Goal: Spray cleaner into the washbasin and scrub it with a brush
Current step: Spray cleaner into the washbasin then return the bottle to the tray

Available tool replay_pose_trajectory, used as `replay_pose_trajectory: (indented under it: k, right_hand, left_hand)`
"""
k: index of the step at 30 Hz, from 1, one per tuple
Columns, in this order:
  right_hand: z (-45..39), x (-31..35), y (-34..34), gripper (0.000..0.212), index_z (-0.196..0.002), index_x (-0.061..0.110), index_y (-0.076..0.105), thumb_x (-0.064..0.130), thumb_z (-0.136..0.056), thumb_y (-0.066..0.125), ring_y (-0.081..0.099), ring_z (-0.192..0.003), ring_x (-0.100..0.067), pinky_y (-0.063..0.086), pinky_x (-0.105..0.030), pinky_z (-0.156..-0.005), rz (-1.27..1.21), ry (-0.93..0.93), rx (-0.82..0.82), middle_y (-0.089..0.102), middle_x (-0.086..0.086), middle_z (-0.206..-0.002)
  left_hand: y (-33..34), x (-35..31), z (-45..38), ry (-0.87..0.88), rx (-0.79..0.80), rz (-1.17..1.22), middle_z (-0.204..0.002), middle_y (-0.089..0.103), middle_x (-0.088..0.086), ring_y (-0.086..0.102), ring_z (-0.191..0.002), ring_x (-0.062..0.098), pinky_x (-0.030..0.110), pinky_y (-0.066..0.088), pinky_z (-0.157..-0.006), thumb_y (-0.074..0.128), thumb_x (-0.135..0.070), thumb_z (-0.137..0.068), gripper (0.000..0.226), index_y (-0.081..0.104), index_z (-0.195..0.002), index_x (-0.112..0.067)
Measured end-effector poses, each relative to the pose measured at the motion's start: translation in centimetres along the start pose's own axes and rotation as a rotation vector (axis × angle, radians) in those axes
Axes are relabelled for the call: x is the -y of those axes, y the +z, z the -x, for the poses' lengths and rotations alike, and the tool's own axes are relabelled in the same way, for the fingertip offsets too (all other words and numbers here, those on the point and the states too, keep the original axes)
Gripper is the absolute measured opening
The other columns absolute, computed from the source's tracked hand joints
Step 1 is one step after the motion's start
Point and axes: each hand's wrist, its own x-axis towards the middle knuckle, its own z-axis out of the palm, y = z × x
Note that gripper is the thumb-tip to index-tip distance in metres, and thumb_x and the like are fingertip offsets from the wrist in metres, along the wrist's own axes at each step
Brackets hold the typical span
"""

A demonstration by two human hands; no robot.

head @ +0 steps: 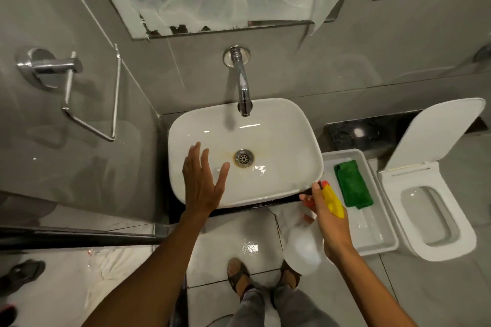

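Note:
A white washbasin (287, 141) sits under a chrome wall tap (243, 87), with a yellowish stain around its drain (243, 158). My left hand (203, 183) hovers flat over the basin's front left part, fingers spread, holding nothing. My right hand (328, 218) grips a spray bottle (305, 247) by its neck just off the basin's front right corner. The bottle has a translucent white body and a yellow and red trigger head (333, 200) that points toward the basin. No brush is visible.
A white tray (382, 244) to the right of the basin holds a folded green cloth (353, 184). Further right stands a toilet (435, 223) with its lid up. A chrome towel holder (69, 87) is on the left wall. My sandalled feet (263, 273) stand on wet floor tiles.

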Motion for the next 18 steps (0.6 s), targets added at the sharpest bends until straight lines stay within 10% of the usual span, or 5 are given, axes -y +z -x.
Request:
replay_pose_trajectory:
  k: [10, 15, 18]
  right_hand:
    - [-5.5, -2.2, -8.8, 0.064, -0.149, 0.043, 0.054, 0.065, -0.091, 0.070, 0.076, -0.116, -0.011, 0.059, -0.030, -0.095, -0.080, 0.017, -0.165, 0.082, 0.013, -0.115]
    - [-9.9, -3.7, -13.6, 0.019, -0.105, 0.077, 0.063, 0.070, -0.088, 0.069, 0.071, -0.113, -0.014, 0.052, -0.039, -0.106, -0.050, 0.054, -0.226, 0.077, 0.022, -0.108]
    - [-12.9, -5.9, -16.1, 0.054, -0.138, 0.067, 0.054, 0.073, -0.087, 0.068, 0.067, -0.121, -0.013, 0.048, -0.033, -0.107, -0.065, 0.041, -0.284, 0.069, 0.020, -0.130]
  left_hand:
    - [7.8, -13.9, 0.9, 0.249, 0.199, 0.040, -0.178, 0.028, 0.011, 0.024, -0.168, 0.031, 0.052, 0.026, -0.134, 0.045, -0.068, -0.105, 0.079, 0.046, -0.158, -0.010]
    - [12.0, -19.1, 0.6, 0.338, 0.317, 0.019, -0.181, 0.022, 0.011, 0.017, -0.170, 0.029, 0.047, 0.024, -0.136, 0.054, -0.067, -0.103, 0.084, 0.042, -0.163, -0.008]
    - [14.4, -20.8, -0.1, 0.427, 0.338, -0.029, -0.179, 0.025, 0.015, 0.021, -0.169, 0.034, 0.051, 0.026, -0.135, 0.058, -0.064, -0.103, 0.087, 0.040, -0.164, -0.005]
